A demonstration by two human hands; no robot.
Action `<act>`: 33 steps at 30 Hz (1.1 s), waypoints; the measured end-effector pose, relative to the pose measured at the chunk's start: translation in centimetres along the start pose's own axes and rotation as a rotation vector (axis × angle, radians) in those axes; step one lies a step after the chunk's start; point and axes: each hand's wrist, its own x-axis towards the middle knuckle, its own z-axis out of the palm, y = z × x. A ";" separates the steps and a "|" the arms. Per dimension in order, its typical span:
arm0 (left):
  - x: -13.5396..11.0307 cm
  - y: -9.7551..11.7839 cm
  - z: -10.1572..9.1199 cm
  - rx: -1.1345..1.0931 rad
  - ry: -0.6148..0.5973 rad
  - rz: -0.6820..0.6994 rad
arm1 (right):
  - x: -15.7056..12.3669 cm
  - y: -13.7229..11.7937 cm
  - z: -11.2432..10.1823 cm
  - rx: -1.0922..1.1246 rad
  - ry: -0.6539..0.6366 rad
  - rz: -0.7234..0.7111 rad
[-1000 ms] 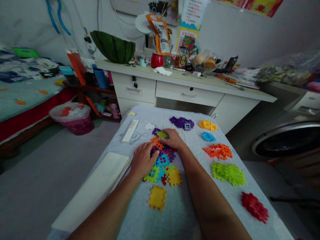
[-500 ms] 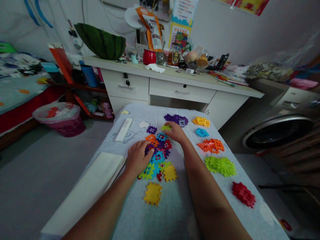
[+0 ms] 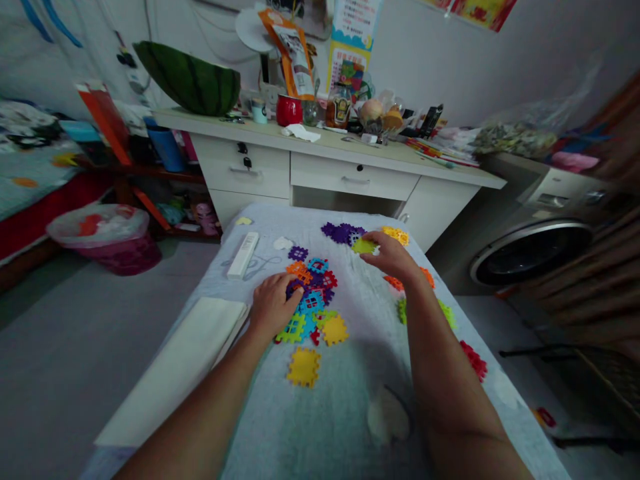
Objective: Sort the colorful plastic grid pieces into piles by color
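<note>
A mixed pile of coloured plastic waffle tiles (image 3: 314, 301) lies in the middle of a cloth-covered table (image 3: 345, 400). My left hand (image 3: 273, 308) rests on the pile's left edge, fingers curled onto the tiles. My right hand (image 3: 393, 257) is lifted over the table's right side and pinches one lime-green tile (image 3: 363, 246). Sorted groups lie around it: purple tiles (image 3: 341, 232), yellow tiles (image 3: 396, 235), orange tiles (image 3: 395, 283), green tiles (image 3: 403, 310) and red tiles (image 3: 473, 361), partly hidden by my right arm. A single yellow tile (image 3: 304, 366) lies nearer to me.
A white remote (image 3: 243, 255) and a folded white cloth (image 3: 180, 363) lie on the table's left. Behind stands a cluttered white desk (image 3: 345, 175) with a halved watermelon (image 3: 190, 67). A pink bin (image 3: 107, 238) is at left, a washing machine (image 3: 530, 250) at right.
My right hand lifted a lime-green tile off the mixed pile and carried it to the right, towards the sorted groups. My left hand stayed on the pile. The view shifted right.
</note>
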 end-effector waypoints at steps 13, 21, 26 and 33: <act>0.1 -0.1 0.1 0.045 -0.003 -0.007 | -12.1 4.1 -3.8 -0.137 -0.268 0.156; 0.2 -0.1 0.0 0.030 -0.009 0.002 | -13.0 3.2 -2.8 -0.345 -0.309 0.231; 0.2 -0.1 0.1 0.031 -0.008 -0.009 | -11.2 1.4 -1.4 -0.294 -0.272 0.151; 0.1 0.1 -0.1 -0.006 0.022 0.003 | -4.8 -4.0 3.3 -0.127 -0.346 -0.027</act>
